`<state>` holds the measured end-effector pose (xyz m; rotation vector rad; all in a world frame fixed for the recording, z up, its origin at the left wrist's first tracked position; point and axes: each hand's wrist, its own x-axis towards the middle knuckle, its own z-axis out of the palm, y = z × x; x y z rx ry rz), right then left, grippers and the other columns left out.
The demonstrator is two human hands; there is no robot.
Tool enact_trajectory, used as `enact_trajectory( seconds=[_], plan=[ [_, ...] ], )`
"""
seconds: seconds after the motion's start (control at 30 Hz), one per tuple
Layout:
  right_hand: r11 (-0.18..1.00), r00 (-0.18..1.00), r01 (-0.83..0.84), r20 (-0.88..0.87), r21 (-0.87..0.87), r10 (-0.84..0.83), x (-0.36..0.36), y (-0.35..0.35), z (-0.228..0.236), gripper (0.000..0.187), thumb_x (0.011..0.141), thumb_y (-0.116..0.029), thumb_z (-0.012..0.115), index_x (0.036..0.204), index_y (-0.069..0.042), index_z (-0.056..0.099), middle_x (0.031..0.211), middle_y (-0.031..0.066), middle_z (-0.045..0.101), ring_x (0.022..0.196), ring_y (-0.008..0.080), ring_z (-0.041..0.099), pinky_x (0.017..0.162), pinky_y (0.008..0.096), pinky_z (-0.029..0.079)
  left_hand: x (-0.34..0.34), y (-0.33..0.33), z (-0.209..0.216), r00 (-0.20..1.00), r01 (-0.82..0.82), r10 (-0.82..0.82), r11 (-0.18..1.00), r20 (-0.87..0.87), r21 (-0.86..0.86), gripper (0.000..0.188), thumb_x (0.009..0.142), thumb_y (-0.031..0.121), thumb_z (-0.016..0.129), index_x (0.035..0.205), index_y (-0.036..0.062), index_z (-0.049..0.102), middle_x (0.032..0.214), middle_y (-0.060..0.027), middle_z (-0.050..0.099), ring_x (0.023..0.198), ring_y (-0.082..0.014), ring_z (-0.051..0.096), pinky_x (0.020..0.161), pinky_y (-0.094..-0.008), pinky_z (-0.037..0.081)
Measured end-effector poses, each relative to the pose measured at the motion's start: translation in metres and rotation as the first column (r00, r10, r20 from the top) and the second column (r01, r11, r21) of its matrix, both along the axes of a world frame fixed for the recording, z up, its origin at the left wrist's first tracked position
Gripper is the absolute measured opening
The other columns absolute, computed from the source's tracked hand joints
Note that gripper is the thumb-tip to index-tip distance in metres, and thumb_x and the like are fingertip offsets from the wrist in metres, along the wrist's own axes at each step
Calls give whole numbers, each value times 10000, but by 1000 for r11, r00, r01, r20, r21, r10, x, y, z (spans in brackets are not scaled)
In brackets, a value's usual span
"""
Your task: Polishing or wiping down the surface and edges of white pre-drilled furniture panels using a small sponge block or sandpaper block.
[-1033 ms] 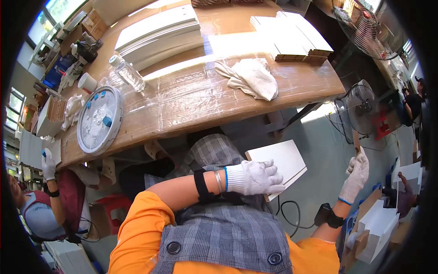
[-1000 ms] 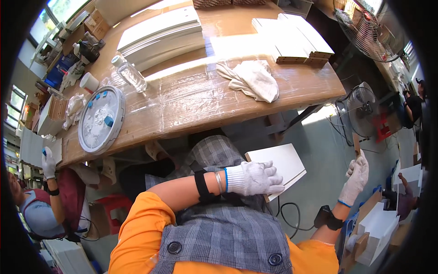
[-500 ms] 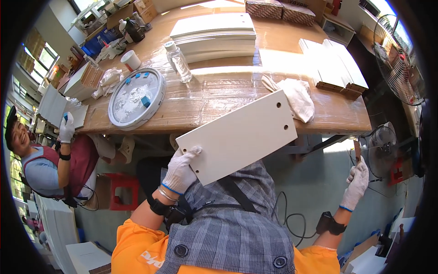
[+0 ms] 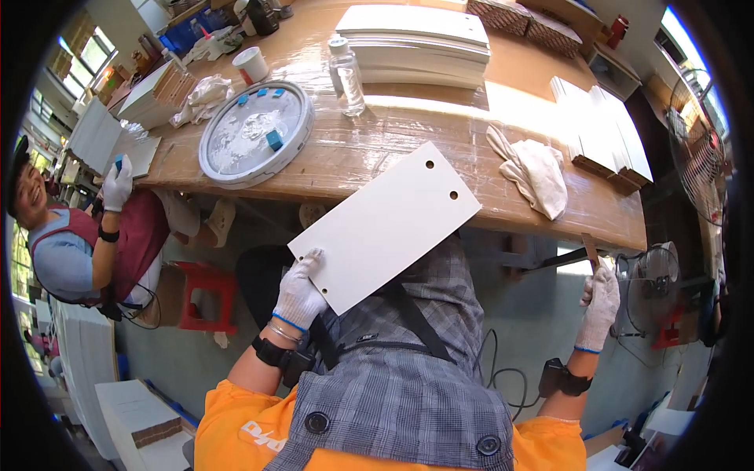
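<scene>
A white rectangular board [image 4: 389, 231] with dark round holes near its ends rests slantwise over my lap, its far end at the table edge. My left hand [image 4: 300, 292], in a white knit glove, grips its near left end, thumb on top and fingers underneath. Off to the right, away from the board, my gloved right hand [image 4: 601, 302] is closed on a thin flat brown strip [image 4: 590, 249] that points upward. What the strip is made of, I cannot tell. A crumpled cream cloth [image 4: 536, 177] lies on the table just beyond the board's far end.
On the film-covered table [image 4: 408, 125] stand a round grey lid [image 4: 228, 145] with white paste and blue blocks, a clear bottle [image 4: 345, 82], a white cup [image 4: 251, 64] and stacked white boards [image 4: 412, 51]. More boards [image 4: 601, 129] lie right. A co-worker [image 4: 71, 251] sits left near a red stool [image 4: 208, 298].
The board is tilted more steeply, its far end turned away from me and leftward. My right hand has come slightly inward with the brown strip. The whole view has shifted a little.
</scene>
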<state>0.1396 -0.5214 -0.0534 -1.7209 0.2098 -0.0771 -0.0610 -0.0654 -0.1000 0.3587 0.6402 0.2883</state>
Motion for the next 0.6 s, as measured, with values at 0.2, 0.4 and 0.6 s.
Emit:
enact_trajectory(
  seconds=[0.2, 0.4, 0.6],
  plan=[
    [986, 986, -157, -56, -52, 154, 11, 41, 6, 337, 960, -268, 500, 1203, -36, 528, 645, -46, 444, 484, 16, 364, 406, 146, 301, 26, 4, -6, 999, 27, -26, 999, 26, -21, 187, 892, 63, 549, 1078, 40, 561, 1007, -70, 614, 955, -219, 609, 898, -417, 500],
    [880, 873, -475, -116, 24, 474, 54, 130, 18, 323, 951, -256, 528, 1191, -40, 549, 660, -24, 486, 496, 30, 388, 425, 164, 302, 23, 23, -7, 991, 30, -26, 999, 129, -33, 225, 898, 82, 527, 1114, 18, 525, 1070, -130, 591, 1022, -263, 592, 946, -459, 468],
    [821, 822, -565, -31, 77, 569, 140, 214, 6, 161, 929, -209, 553, 988, -61, 570, 657, 5, 554, 447, 59, 436, 378, 205, 369, 20, 24, -2, 993, 89, -89, 996, 83, 12, 196, 902, 101, 566, 1078, 15, 558, 1030, -76, 619, 982, -201, 599, 931, -387, 470]
  ],
)
